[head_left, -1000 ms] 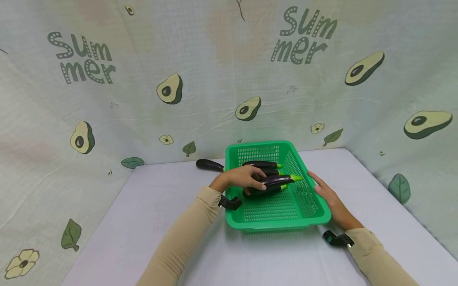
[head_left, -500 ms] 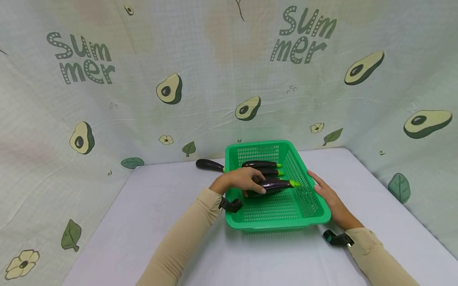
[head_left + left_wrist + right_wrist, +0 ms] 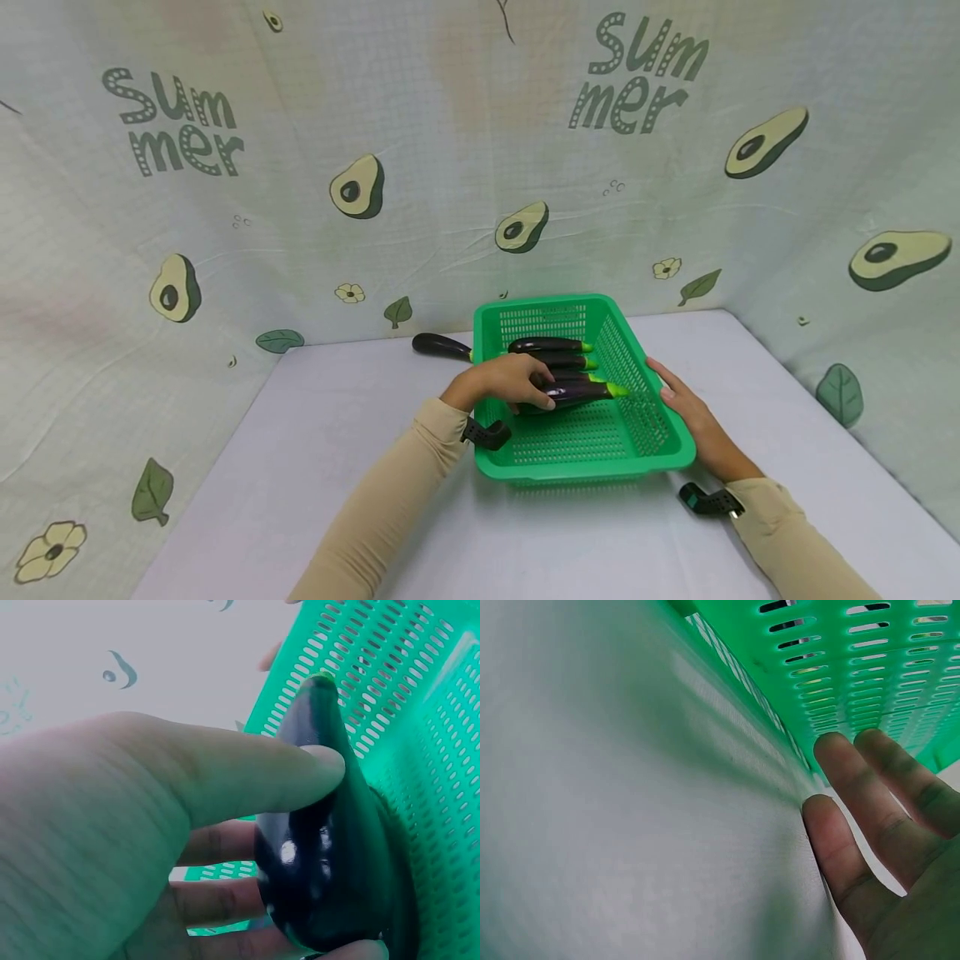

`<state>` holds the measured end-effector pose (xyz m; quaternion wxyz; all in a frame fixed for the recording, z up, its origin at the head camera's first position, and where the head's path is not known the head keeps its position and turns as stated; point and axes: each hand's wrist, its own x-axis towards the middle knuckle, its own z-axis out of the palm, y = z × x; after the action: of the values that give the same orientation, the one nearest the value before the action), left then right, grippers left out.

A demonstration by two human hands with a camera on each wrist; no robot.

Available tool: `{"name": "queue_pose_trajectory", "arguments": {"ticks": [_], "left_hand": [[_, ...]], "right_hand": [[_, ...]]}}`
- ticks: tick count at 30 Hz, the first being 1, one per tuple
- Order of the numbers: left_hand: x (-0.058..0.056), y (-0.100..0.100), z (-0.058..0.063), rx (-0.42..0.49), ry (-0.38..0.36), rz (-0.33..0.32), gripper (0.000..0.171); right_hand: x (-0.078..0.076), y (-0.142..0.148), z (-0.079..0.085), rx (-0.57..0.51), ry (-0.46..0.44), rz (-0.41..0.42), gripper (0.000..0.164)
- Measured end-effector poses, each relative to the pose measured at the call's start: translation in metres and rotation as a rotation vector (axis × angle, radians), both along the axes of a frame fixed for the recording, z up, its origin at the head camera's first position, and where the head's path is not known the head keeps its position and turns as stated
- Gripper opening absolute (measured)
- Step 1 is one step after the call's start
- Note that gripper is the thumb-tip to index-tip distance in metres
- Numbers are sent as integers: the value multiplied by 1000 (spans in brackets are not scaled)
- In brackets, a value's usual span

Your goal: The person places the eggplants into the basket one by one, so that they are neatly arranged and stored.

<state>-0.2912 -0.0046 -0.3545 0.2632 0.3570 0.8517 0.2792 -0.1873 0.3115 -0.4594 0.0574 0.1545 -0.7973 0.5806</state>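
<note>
In the head view my left hand [image 3: 517,382] reaches over the rim of a green perforated plastic basket [image 3: 585,471] and holds a dark purple eggplant [image 3: 581,393] with a green stem end. The left wrist view shows the thumb over this eggplant [image 3: 322,855] and the fingers on its other side. Behind it several more eggplants [image 3: 547,344] lie roughly parallel in the basket. My right hand [image 3: 697,421] rests at the basket's right side, thumb at the rim. In the right wrist view its fingers [image 3: 855,787] are nearly straight against the outside wall.
One more eggplant [image 3: 441,346] lies on the white table cover [image 3: 337,433], outside the basket at its back left. A printed cloth [image 3: 442,125] with avocados and lettering stands behind and on both sides.
My left hand has brought its eggplant down and toward the near side of the basket, and another eggplant's stem end now shows behind it. The right hand and the basket stay in place.
</note>
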Motion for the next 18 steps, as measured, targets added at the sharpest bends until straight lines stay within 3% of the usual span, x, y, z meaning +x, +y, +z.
{"name": "queue_pose_trajectory", "arguments": {"ticks": [9, 18], "left_hand": [[3, 6, -3, -36, 0, -26, 49], [3, 6, -5, -58, 67, -41, 41]], "right_hand": [[1, 0, 0, 8, -8, 3, 53], [0, 1, -1, 24, 0, -16, 53]]}}
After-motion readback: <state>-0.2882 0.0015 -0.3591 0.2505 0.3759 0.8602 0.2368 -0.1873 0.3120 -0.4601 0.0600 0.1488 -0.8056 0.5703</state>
